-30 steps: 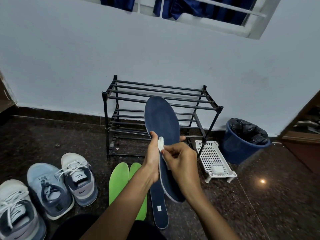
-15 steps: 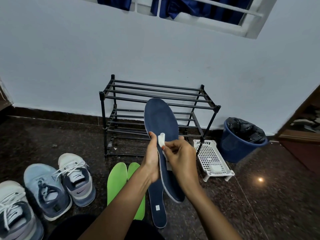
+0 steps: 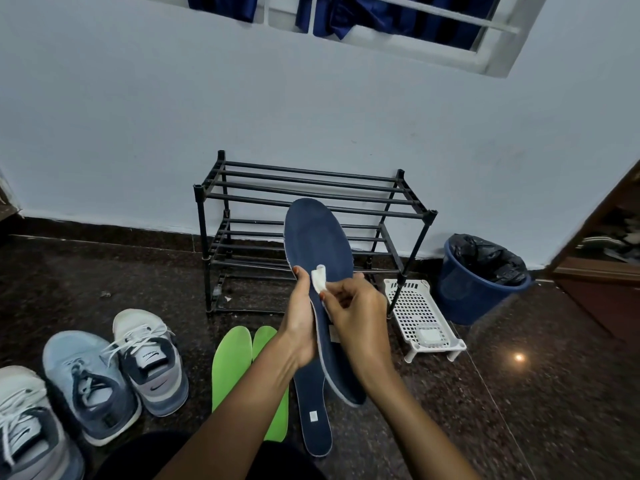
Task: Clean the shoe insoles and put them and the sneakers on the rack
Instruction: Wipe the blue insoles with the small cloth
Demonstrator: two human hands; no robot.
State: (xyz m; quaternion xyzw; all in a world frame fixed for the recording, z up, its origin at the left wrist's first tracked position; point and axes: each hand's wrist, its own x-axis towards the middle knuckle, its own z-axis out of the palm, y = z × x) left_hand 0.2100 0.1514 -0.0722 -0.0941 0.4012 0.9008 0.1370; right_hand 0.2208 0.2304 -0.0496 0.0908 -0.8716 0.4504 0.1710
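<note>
I hold a dark blue insole (image 3: 317,244) upright in front of the black shoe rack (image 3: 311,192). My left hand (image 3: 299,320) grips its left edge near the middle. My right hand (image 3: 356,317) pinches a small white wipe (image 3: 319,278) against the insole's surface. On the floor below lie a second dark blue insole (image 3: 313,407) and two green insoles (image 3: 232,365). Three sneakers stand at the left: a white and navy one (image 3: 149,358), a light blue one (image 3: 88,386) and a white one (image 3: 24,427) cut by the frame edge.
A white perforated plastic tray (image 3: 420,313) with a small white object in it sits right of the rack. A blue bin (image 3: 474,285) lined with a black bag stands against the wall. A wooden door frame (image 3: 602,271) is at the far right. The floor is dark stone.
The view has shifted slightly; both hands keep their hold on the insole, and the wipe has barely moved on its surface.
</note>
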